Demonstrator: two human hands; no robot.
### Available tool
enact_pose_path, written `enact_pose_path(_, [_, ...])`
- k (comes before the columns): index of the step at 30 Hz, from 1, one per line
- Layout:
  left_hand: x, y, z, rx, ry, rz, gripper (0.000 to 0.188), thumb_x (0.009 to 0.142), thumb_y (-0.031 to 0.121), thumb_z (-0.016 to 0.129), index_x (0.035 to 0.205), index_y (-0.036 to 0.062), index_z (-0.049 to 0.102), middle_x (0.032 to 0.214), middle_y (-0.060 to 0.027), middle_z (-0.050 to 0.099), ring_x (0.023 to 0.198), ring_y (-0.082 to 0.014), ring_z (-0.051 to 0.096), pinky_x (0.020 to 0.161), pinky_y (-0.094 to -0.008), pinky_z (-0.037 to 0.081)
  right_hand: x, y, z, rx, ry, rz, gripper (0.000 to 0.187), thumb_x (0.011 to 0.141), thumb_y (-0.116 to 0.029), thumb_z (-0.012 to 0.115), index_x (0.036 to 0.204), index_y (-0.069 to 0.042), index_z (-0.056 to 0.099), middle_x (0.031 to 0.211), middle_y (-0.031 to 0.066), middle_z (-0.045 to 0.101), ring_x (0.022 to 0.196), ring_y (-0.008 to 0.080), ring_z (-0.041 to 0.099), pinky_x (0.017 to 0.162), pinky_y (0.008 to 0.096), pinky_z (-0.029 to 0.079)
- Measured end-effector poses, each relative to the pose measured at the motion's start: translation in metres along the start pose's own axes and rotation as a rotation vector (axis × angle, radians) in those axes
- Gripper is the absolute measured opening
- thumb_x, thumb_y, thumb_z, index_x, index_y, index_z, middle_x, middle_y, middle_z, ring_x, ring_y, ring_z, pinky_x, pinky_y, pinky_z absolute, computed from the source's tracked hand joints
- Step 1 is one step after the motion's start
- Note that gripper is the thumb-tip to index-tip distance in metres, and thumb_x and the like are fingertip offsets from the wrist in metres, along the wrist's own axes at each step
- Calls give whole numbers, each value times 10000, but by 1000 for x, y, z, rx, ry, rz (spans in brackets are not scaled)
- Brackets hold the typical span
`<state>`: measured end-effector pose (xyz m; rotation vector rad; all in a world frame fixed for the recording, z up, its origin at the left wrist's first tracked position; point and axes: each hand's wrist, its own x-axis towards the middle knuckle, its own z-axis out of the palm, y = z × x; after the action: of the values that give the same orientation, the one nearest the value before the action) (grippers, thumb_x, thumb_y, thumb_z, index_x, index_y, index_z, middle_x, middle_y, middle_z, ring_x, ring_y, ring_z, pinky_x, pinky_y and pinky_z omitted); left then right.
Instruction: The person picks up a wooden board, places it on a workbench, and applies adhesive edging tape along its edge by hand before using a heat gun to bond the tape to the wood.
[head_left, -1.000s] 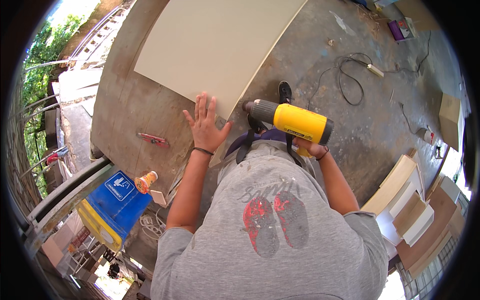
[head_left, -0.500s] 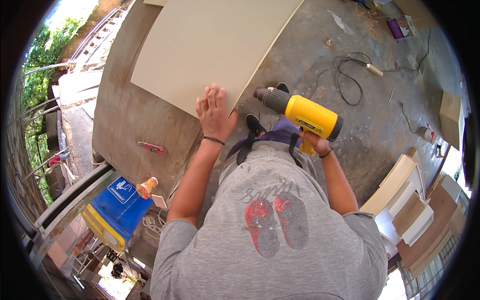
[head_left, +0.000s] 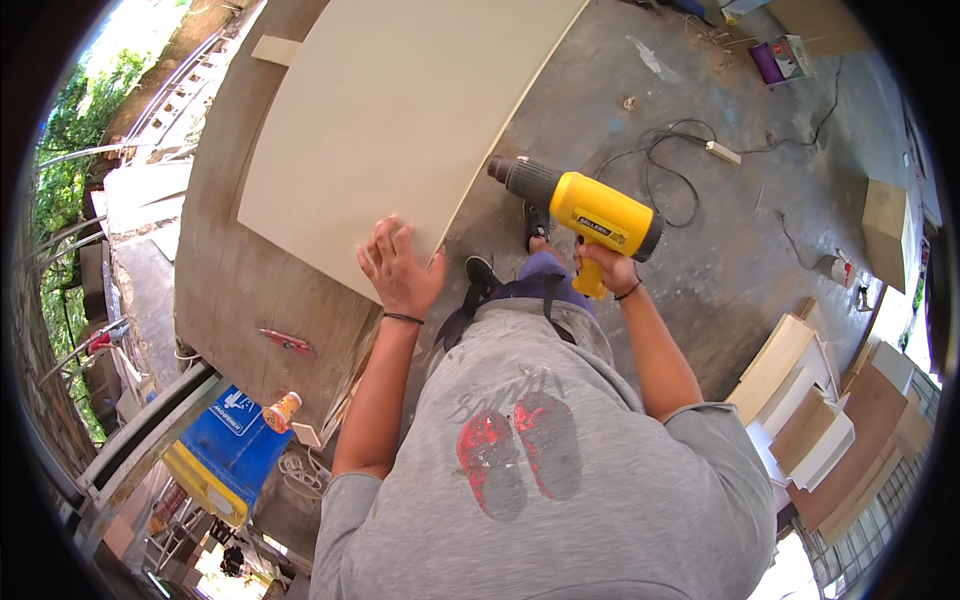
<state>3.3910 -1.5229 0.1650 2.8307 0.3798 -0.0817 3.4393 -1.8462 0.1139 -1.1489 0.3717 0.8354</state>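
Note:
A large cream-coloured panel lies flat on a worn wooden tabletop. My left hand rests on the panel's near corner, palm down with its fingers spread. In my right hand is a yellow heat gun, held by its handle with the fingers wrapped round it. Its dark nozzle points left, close to the panel's right edge. I cannot tell whether the nozzle touches that edge. On the tabletop, left of my left hand, lies a red utility knife.
A black cord loops over the concrete floor to the right. Cut boards are stacked at the lower right. At the lower left stand a blue and yellow container and an orange patterned cup. A purple box sits far right.
The heat gun has risen in view and moved slightly left, its nozzle nearer the panel's edge. My left hand stays on the panel's corner. The whole view has shifted a little.

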Motion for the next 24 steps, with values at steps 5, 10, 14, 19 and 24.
enact_pose_path(5, [21, 14, 12, -36, -23, 26, 485, 712, 288, 702, 1122, 92, 533, 1373, -86, 401, 1350, -287, 287, 1079, -593, 115, 23, -26, -14, 78, 97, -97, 149, 800, -70, 615, 918, 17, 588, 730, 87, 602, 613, 185, 588, 592, 307, 474])
enact_pose_path(10, [42, 35, 20, -50, -4, 31, 465, 728, 281, 687, 1125, 91, 539, 1376, -81, 405, 1348, -282, 295, 1080, -595, 123, 45, -58, -39, 104, 100, -149, 224, 772, -70, 610, 973, 13, 556, 756, 104, 594, 637, 206, 589, 611, 325, 488])
enact_pose_path(14, [58, 48, 21, -31, -21, 17, 481, 724, 262, 702, 1145, 102, 532, 1375, -81, 411, 1344, -283, 313, 1078, -583, 151, 65, -79, -57, 167, 155, -134, 239, 759, -79, 604, 975, 5, 545, 747, 104, 583, 626, 209, 580, 603, 329, 493])
enact_pose_path(19, [65, 54, 25, -61, -4, 8, 469, 729, 228, 687, 1147, 88, 527, 1380, -115, 401, 1354, -313, 295, 1071, -582, 182, 89, -107, -71, 168, 186, -166, 219, 752, -100, 598, 939, -4, 538, 732, 102, 574, 604, 210, 573, 590, 330, 490])
enact_pose_path(24, [66, 61, 28, -88, 11, -19, 467, 732, 212, 681, 1144, 65, 520, 1399, -153, 384, 1360, -349, 282, 1063, -589, 202, 118, -133, -94, 199, 203, -202, 207, 755, -91, 607, 929, -5, 537, 720, 104, 574, 602, 211, 578, 576, 334, 492])
